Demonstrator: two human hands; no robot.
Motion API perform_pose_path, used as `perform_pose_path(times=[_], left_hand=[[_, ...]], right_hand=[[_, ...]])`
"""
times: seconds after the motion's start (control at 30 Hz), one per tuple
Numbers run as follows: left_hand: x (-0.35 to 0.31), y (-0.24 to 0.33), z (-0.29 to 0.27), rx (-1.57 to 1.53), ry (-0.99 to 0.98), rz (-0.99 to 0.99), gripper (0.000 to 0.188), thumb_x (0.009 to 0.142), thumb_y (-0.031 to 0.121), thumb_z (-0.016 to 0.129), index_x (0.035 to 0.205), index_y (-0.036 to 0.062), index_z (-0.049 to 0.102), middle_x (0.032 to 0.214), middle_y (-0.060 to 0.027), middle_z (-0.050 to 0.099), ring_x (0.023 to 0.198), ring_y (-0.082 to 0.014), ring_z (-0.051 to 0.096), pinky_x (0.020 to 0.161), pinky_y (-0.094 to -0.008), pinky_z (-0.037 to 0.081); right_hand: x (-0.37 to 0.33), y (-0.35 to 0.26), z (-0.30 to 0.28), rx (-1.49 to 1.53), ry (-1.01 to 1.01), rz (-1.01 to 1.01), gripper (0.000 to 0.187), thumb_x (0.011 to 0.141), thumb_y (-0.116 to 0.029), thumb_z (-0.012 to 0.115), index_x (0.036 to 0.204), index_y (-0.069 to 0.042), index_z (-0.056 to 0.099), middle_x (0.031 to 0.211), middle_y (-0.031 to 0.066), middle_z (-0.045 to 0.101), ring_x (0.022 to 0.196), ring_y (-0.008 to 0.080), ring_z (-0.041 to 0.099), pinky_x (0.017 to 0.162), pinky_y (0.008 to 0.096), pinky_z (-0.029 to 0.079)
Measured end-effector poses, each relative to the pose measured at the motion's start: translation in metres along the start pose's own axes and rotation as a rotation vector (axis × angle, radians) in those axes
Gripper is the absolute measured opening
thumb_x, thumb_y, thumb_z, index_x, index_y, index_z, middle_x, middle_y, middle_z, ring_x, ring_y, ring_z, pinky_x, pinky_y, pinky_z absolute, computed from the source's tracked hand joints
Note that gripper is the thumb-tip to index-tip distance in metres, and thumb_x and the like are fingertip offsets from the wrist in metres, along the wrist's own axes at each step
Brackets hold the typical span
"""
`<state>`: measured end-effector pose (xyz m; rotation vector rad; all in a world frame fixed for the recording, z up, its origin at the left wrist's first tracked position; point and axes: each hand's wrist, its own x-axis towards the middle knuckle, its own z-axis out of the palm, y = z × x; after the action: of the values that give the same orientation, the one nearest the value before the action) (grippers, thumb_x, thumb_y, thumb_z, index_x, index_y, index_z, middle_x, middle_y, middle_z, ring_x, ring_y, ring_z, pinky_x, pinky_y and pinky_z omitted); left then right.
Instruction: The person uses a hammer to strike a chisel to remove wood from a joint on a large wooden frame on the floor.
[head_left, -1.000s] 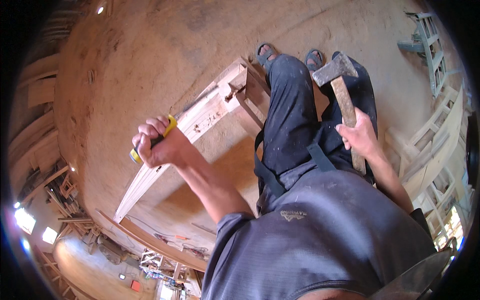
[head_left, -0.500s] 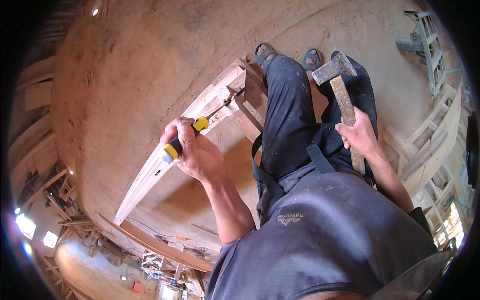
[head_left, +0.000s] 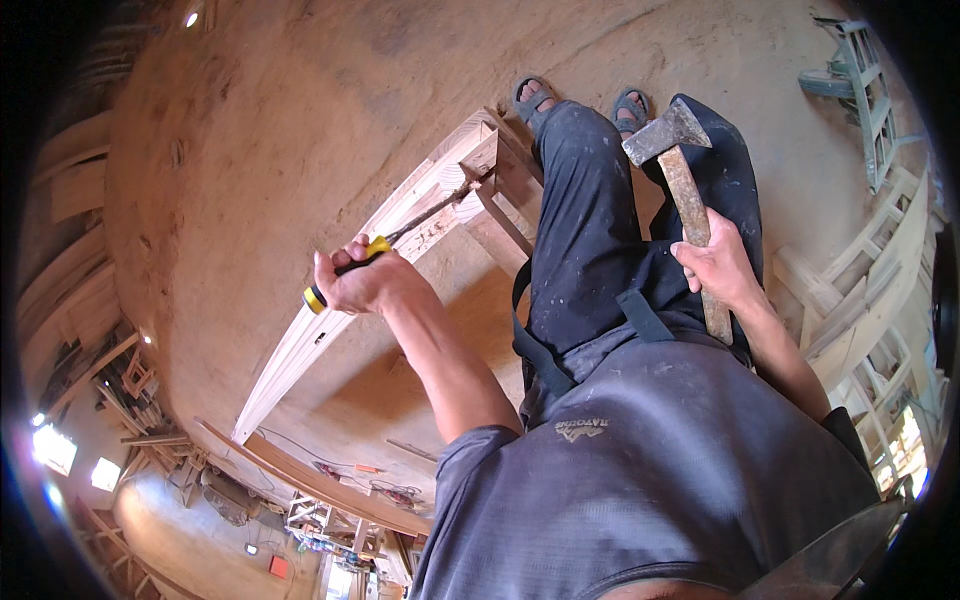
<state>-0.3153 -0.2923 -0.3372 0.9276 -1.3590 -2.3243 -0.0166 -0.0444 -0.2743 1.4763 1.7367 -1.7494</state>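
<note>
My left hand [head_left: 365,283] is closed round the black and yellow handle of a chisel [head_left: 378,246]. The chisel slants up and to the right, its tip at a joint where a short wooden crosspiece [head_left: 497,232] meets a long pale timber [head_left: 300,345]. Whether the tip is inside the joint I cannot tell. Over my right thigh, my right hand [head_left: 722,262] grips a hatchet [head_left: 684,192] by its worn wooden handle, with the grey metal head upward and apart from the chisel. A small dark slot shows in the timber below my left hand.
Brown dusty floor [head_left: 250,180] spreads around the timber. A curved reddish board [head_left: 310,485] lies past its lower left end, near cables. Wooden frames [head_left: 850,270] stand at the right, beside a pale ladder-like frame [head_left: 868,100]. Stacked wood lines the left side.
My left hand has turned over and shifted slightly left, bringing the chisel handle lower and exposing more of the blade. The right hand and hatchet have barely moved.
</note>
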Motion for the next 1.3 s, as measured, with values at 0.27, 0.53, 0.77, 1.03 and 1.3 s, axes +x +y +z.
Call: perform_pose_path(times=[0.27, 0.53, 0.77, 1.03, 1.3], left_hand=[[0.021, 0.021, 0.011, -0.060, -1.078, -0.243, 0.014, 0.075, 0.013, 0.061, 0.067, 0.0148, 0.051, 0.061, -0.0016, 0.048, 0.050, -0.0145, 0.042, 0.056, -0.0357, 0.037], [0.008, 0.051, 0.036, -0.022, -0.982, 0.000, 0.011, 0.078, 0.006, 0.054, 0.071, 0.0106, 0.047, 0.059, -0.0069, 0.048, 0.046, -0.0169, 0.043, 0.051, -0.0375, 0.041], [-0.026, 0.017, 0.007, 0.201, -0.838, 0.310, 0.013, 0.079, -0.002, 0.056, 0.075, 0.0059, 0.048, 0.060, -0.0074, 0.054, 0.048, -0.0166, 0.051, 0.044, -0.0320, 0.046], [-0.043, 0.037, 0.048, -0.181, -0.584, -0.149, 0.018, 0.085, 0.002, 0.060, 0.071, 0.0090, 0.052, 0.060, -0.0056, 0.049, 0.052, -0.0173, 0.049, 0.053, -0.0337, 0.040], [-0.038, 0.035, 0.020, 0.155, -0.699, 0.204, 0.022, 0.088, 0.004, 0.061, 0.071, 0.0083, 0.048, 0.057, -0.0077, 0.048, 0.048, -0.0182, 0.047, 0.049, -0.0351, 0.045]], right_hand=[[-0.001, -0.021, 0.011, -0.056, -0.044, -0.030, 0.019, 0.088, -0.004, 0.066, 0.099, 0.000, 0.052, 0.068, 0.0017, 0.054, 0.048, 0.0085, 0.053, 0.042, 0.0256, 0.045], [-0.004, -0.021, 0.012, -0.022, -0.008, 0.023, 0.019, 0.087, -0.001, 0.067, 0.092, -0.004, 0.048, 0.069, 0.0009, 0.053, 0.049, 0.0076, 0.053, 0.042, 0.0249, 0.045], [0.000, -0.015, 0.007, -0.013, 0.028, 0.017, 0.019, 0.087, -0.001, 0.067, 0.091, -0.005, 0.048, 0.066, 0.0011, 0.052, 0.047, 0.0081, 0.052, 0.041, 0.0250, 0.044], [-0.003, -0.018, 0.004, -0.039, 0.019, 0.037, 0.028, 0.087, -0.003, 0.066, 0.111, 0.004, 0.054, 0.070, 0.0025, 0.055, 0.050, 0.0082, 0.053, 0.042, 0.0259, 0.046], [0.001, -0.009, 0.002, -0.013, -0.016, -0.003, 0.034, 0.088, -0.003, 0.065, 0.119, 0.005, 0.054, 0.069, 0.0015, 0.055, 0.049, 0.0084, 0.053, 0.042, 0.0261, 0.045]])
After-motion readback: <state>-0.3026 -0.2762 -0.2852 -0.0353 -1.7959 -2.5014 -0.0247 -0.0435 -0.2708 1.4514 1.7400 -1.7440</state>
